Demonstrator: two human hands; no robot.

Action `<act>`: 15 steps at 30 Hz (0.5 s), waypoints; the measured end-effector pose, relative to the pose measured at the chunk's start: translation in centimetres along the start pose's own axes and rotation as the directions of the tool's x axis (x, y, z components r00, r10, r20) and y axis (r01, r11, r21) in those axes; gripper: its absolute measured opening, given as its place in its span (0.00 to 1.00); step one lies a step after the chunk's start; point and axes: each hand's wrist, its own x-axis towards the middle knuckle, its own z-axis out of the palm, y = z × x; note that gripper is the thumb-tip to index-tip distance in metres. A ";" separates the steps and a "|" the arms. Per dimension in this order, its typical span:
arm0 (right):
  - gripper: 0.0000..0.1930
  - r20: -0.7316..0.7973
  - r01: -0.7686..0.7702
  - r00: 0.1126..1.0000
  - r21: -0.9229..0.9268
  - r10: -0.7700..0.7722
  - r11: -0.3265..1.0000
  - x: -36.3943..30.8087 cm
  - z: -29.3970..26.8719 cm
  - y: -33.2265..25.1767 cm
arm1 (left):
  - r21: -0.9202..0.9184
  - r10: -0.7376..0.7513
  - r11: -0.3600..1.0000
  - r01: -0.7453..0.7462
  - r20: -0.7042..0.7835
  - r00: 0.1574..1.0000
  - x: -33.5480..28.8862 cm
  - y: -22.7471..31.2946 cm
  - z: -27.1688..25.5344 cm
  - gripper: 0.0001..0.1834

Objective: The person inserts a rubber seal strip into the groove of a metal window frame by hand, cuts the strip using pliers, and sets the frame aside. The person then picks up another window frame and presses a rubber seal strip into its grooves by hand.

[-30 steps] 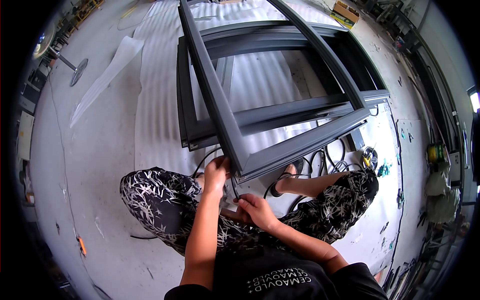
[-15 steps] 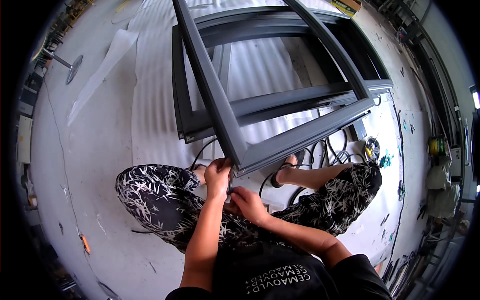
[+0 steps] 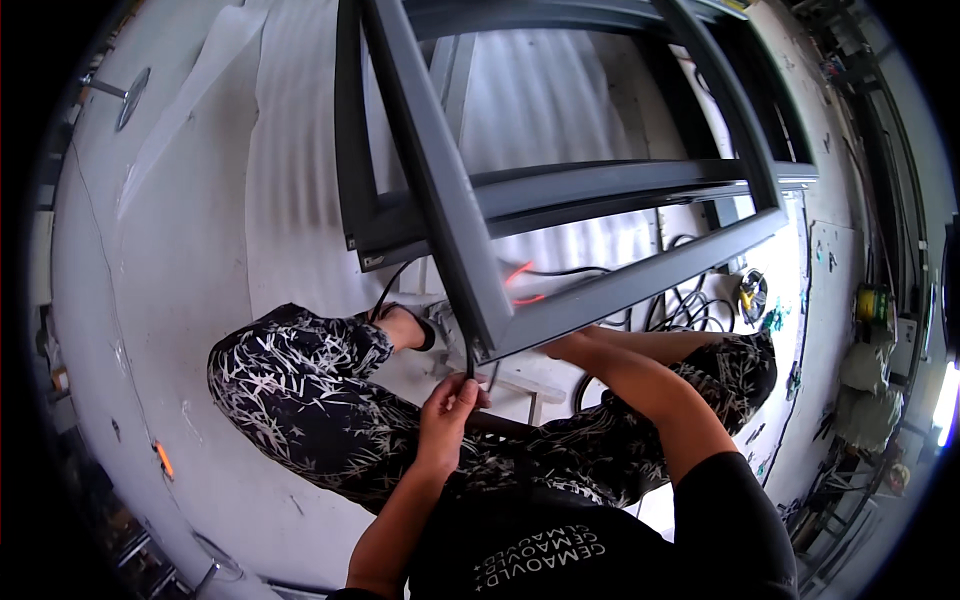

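Observation:
A dark grey window frame (image 3: 485, 270) is tilted in front of me, its nearest corner pointing at my lap. Just below that corner my left hand (image 3: 450, 410) is closed, fingers and thumb pinching a thin black strip (image 3: 470, 362) that hangs from the corner. My right hand (image 3: 568, 345) reaches beneath the frame's near side rail, which hides its fingers. Inside the frame's opening, close to the corner, two curved red-orange pieces (image 3: 520, 271) show; I cannot make out what they belong to.
More dark frames (image 3: 600, 185) lie behind the tilted one, over a white sheet (image 3: 295, 150) on the floor. Black cable (image 3: 690, 305) coils on the right beside a yellow-and-black item (image 3: 752, 293). An orange-handled tool (image 3: 163, 458) lies far left. Long profiles (image 3: 890, 190) line the right side.
My right hand has moved from beside my left, forward and right under the frame. My left hand has dropped slightly below the corner. The red-orange pieces have come into view.

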 end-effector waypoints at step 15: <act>0.07 -0.345 -0.110 0.860 0.594 0.376 0.797 12.0 -8.7 -2.6 | -0.025 -0.199 0.980 0.197 -0.120 0.973 -0.3 2.0 0.9 0.09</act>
